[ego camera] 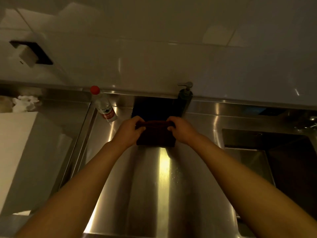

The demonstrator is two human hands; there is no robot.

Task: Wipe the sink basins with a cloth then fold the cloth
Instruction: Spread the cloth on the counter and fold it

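Cloth [156,134], dark and folded small, sits on the steel table [154,177]; left hand [127,130] and right hand [181,130] each have a closed grip pinching its far corners.

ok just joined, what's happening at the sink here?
A person is folding a dark reddish-brown cloth on the stainless steel counter. The left hand and right hand each pinch one end of its far edge. The cloth looks already folded into a compact rectangle. Behind it lie a dark blue mat, a clear plastic bottle with a red cap and a grey pump dispenser. A steel sink basin sits to the right.
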